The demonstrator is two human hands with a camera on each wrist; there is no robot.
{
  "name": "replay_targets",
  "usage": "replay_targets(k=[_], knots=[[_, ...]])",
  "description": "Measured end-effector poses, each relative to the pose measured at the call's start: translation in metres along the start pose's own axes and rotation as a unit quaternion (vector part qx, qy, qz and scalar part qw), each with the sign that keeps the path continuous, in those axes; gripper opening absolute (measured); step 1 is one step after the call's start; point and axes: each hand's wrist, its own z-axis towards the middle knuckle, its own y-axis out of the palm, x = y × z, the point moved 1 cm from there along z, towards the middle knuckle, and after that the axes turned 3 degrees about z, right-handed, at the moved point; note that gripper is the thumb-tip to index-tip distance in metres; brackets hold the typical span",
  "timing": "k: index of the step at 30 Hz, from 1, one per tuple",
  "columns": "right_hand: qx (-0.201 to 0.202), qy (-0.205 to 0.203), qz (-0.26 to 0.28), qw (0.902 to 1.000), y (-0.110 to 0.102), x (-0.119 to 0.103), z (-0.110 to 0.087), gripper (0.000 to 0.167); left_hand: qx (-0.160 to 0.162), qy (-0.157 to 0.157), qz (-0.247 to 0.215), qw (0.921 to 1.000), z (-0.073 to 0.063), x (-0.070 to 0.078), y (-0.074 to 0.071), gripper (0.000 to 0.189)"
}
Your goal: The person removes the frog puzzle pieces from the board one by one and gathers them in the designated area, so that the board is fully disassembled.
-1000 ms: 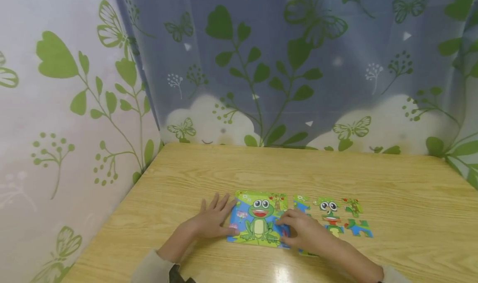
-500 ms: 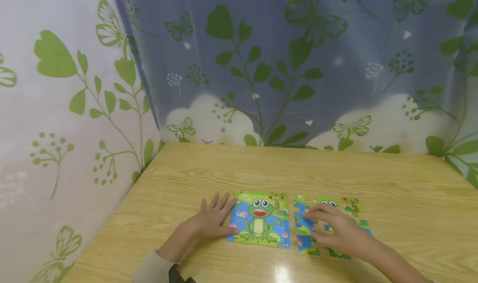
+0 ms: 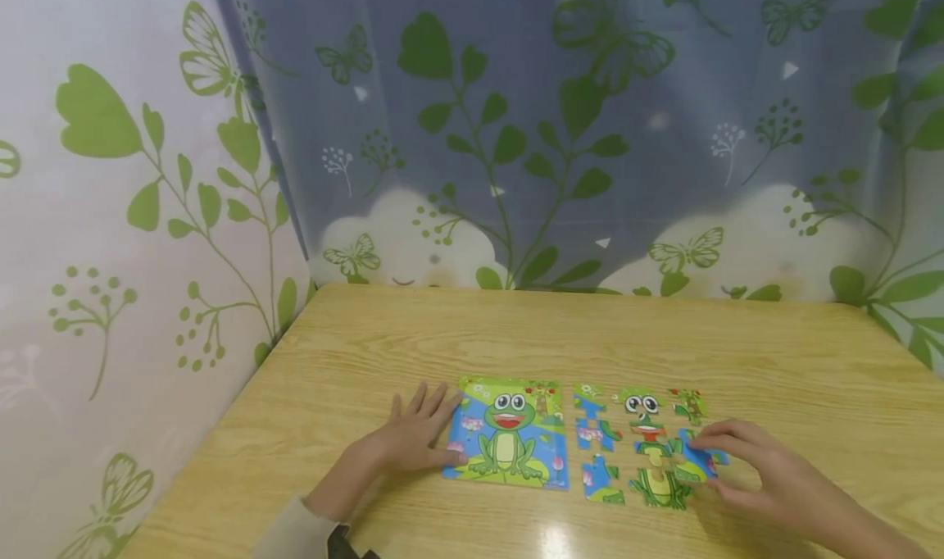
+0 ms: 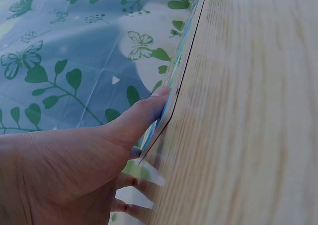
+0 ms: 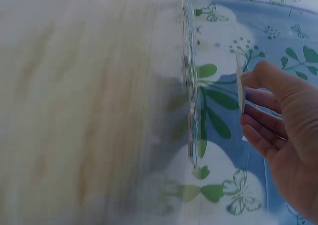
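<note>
A square frog picture board (image 3: 507, 428) lies flat on the table. My left hand (image 3: 416, 438) rests at its left side, fingers spread and the thumb lying on the board's edge, as the left wrist view also shows. To the right of the board lie several loose jigsaw pieces (image 3: 596, 434), roughly laid out as the same frog. My right hand (image 3: 770, 470) pinches a blue and green jigsaw piece (image 3: 695, 464) between thumb and fingers, over the right side of the layout. In the right wrist view this piece is seen edge-on, raised off the table, and its printed face is hidden.
The wood-grain table (image 3: 413, 329) reaches back to a blue curtain (image 3: 457, 133) printed with leaves and butterflies. A pale curtain (image 3: 147, 256) with similar prints hangs along the left edge.
My right hand has moved from the board's right edge across the loose pieces to their right side, carrying the jigsaw piece. The left hand has stayed at the board.
</note>
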Motion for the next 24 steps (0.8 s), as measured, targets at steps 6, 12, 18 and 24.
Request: replay_targets(k=[6, 12, 18, 24], knots=[[-0.02, 0.029, -0.013, 0.9993, -0.005, 0.012, -0.022, 0.053, -0.001, 0.0, 0.004, 1.0, 0.0, -0.002, 0.0, 0.087], [-0.069, 0.061, -0.016, 0.9956, -0.005, 0.018, -0.039, 0.042, -0.003, 0.001, 0.003, 1.0, 0.0, -0.003, -0.001, 0.087], [-0.125, 0.086, 0.021, 0.9881, -0.002, 0.021, -0.044, 0.031, -0.002, 0.001, 0.005, 1.0, -0.001, -0.003, -0.001, 0.087], [-0.13, 0.079, 0.036, 0.9877, -0.001, 0.021, -0.044, 0.033, 0.0, 0.002, 0.003, 1.0, -0.001, -0.003, 0.0, 0.087]])
